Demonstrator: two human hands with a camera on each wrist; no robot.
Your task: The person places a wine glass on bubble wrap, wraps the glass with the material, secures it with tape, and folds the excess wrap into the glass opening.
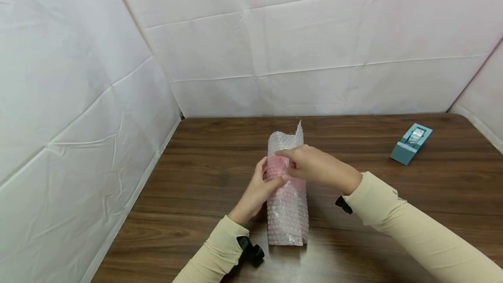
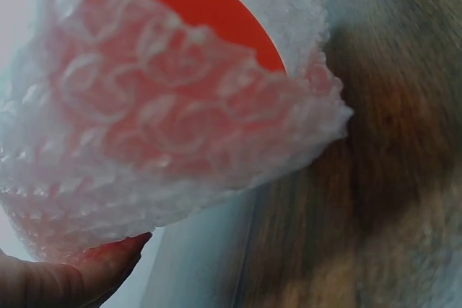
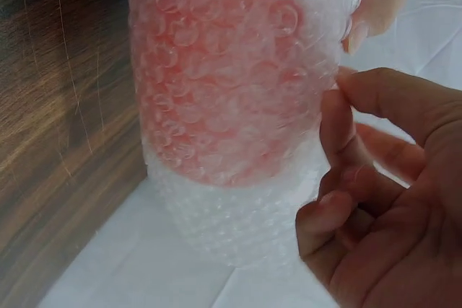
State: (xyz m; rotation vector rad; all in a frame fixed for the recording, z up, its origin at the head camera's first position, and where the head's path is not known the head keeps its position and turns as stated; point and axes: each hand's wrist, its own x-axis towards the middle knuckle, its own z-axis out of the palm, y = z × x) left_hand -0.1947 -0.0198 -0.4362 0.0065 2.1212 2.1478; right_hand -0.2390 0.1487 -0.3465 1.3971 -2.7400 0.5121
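Note:
A roll of bubble wrap point(image 1: 287, 213) lies lengthwise on the table around a red object point(image 2: 209, 9), pink through the plastic. At the wrap's far end the film extends past the red object, with one corner sticking up. My left hand point(image 1: 257, 191) grips the roll from the left, thumb on top and fingers against its side. From the right, my right hand point(image 1: 320, 167) reaches over the roll. In the right wrist view its thumb and fingertips point(image 3: 336, 102) touch the wrap, other fingers curled; whether they pinch film or clear tape is hidden.
A teal tape dispenser point(image 1: 411, 143) with clear tape stands at the right rear of the brown wooden table point(image 1: 204, 187). White cloth walls point(image 1: 314, 56) close off the back and both sides. Each wrist wears a black camera mount point(image 1: 251, 250).

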